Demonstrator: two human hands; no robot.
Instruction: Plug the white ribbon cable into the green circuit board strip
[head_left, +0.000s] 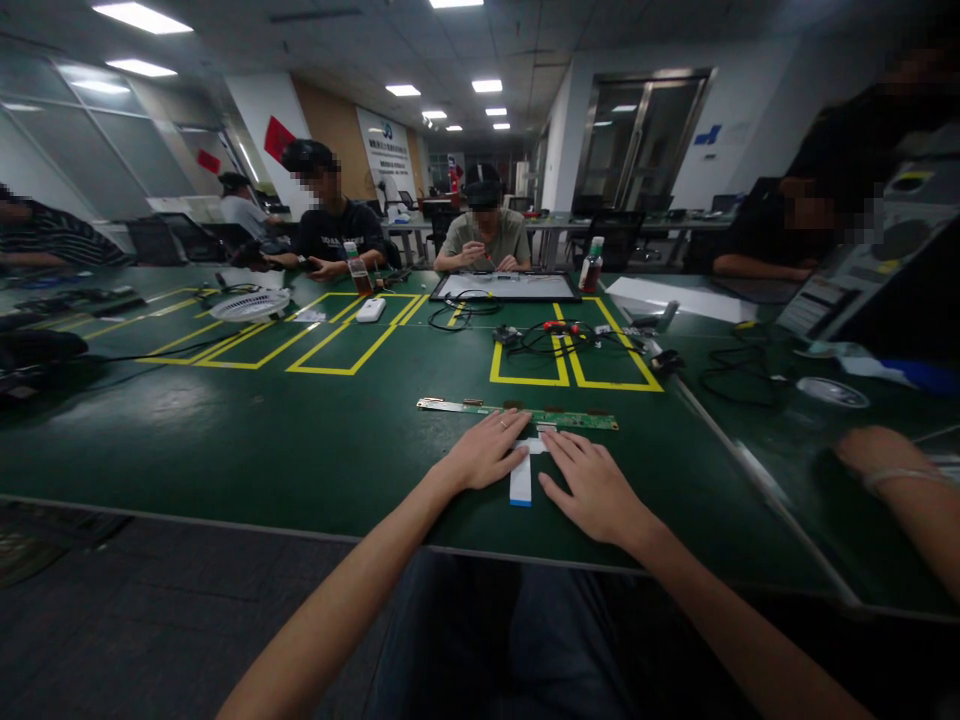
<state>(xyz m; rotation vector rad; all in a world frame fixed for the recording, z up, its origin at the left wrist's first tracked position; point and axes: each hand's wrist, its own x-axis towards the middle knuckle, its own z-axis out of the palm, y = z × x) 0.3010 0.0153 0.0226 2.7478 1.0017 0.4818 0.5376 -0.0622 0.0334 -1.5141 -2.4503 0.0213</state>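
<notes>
A long, narrow green circuit board (581, 417) lies on the green table (360, 440) in front of me. A white flat ribbon cable (520, 475) with a blue end runs from near the board's front edge towards me. My left hand (486, 452) rests with fingers stretched out, its fingertips at the board's front edge and its thumb by the cable. On the other side of the cable my right hand (596, 487) is open, thumb apart, its fingertips at the cable's upper end near the board. Part of the cable's upper end is hidden by my fingers.
Beyond the board lie black cables with a red-handled tool (561, 327). A white box (371, 310), two bottles (592, 266) and a large flat panel (510, 287) stand or lie farther back. A co-worker's hand (885, 455) is at the right, past a table seam. Several people sit around.
</notes>
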